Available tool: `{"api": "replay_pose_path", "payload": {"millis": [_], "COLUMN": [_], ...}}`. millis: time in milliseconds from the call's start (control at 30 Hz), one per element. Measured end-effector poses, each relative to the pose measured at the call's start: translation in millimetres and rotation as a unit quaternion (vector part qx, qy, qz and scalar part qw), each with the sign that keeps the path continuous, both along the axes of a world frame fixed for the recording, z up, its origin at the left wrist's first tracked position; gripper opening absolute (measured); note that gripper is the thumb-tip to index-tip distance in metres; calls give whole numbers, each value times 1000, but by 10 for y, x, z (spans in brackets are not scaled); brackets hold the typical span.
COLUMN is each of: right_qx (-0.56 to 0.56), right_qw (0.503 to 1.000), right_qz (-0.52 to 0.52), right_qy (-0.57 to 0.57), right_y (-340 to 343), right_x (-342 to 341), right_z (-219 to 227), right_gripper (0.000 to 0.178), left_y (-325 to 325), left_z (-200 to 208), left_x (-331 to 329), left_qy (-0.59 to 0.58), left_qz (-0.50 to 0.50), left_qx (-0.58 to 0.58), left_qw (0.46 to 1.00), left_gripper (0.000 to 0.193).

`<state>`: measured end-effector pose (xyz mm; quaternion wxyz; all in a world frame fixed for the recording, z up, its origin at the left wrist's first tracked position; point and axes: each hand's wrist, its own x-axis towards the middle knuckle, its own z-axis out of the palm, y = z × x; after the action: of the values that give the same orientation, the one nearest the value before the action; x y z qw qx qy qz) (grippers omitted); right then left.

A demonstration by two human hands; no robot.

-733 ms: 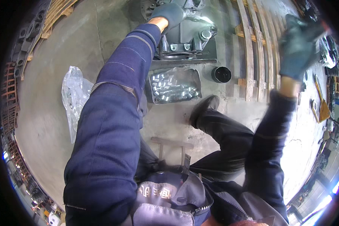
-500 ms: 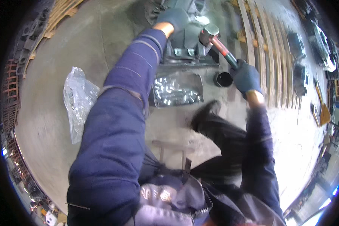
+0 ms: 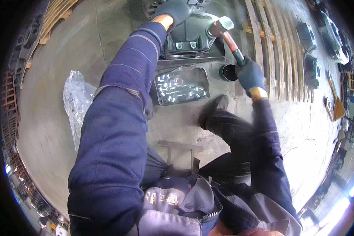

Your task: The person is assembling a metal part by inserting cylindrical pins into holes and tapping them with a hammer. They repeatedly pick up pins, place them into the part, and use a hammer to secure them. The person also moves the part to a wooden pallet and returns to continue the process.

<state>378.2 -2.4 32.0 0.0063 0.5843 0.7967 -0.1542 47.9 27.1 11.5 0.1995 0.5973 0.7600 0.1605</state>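
Observation:
A large grey metal casting (image 3: 188,33) sits on the floor ahead, in front of me. My left hand (image 3: 176,12), in a dark glove, reaches to its far upper part; the fingers are hidden from me behind the glove's back, so what they hold cannot be told. Gripped in my gloved right hand (image 3: 249,74) is a hammer (image 3: 229,37) with a red and dark handle. Its head is raised beside the casting's right side. On the near side of the casting lies a tray (image 3: 203,101) filled with several short shiny metal sleeves (image 3: 177,87).
Right of the tray stands a black round cup (image 3: 228,73). A wooden slatted pallet (image 3: 269,59) lies to the right, with more castings (image 3: 311,70) beyond it. Clear plastic bags (image 3: 75,102) lie at left. A low stool frame (image 3: 181,146) shows between my legs.
The view has shifted slightly, so the tray and cup appear a little higher and left. My right hand still holds the hammer, its head still up beside the casting.

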Motion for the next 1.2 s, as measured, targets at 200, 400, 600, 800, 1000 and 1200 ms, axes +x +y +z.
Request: {"api": "replay_pose_path", "payload": {"millis": [200,400,600,800,1000,1200], "right_qx": [-131,-62,219,11,-169,-462], "right_qw": [964,960,858,1000,950,758], "right_qz": [-72,-123,46,9,-154,-304], "right_qy": [222,243,462,-13,212,345], "right_y": [-448,-640,149,-134,-864,-1842], "right_x": [248,296,60,-99,364,148], "right_z": [-239,-352,824,144,-645,-1806], "right_gripper": [30,34,19,35,27,15], "left_y": [64,108,84,130,132,12], "left_z": [-154,-214,-187,-231,-108,-49], "left_x": [-35,-73,-53,-49,-2,79], "left_qy": [82,80,110,73,107,96], "left_qz": [28,-9,-14,95,11,20], "left_qx": [5,12,8,48,10,11], "left_qw": [996,997,994,992,994,995], "left_gripper": [59,55,51,52,48,53]}}
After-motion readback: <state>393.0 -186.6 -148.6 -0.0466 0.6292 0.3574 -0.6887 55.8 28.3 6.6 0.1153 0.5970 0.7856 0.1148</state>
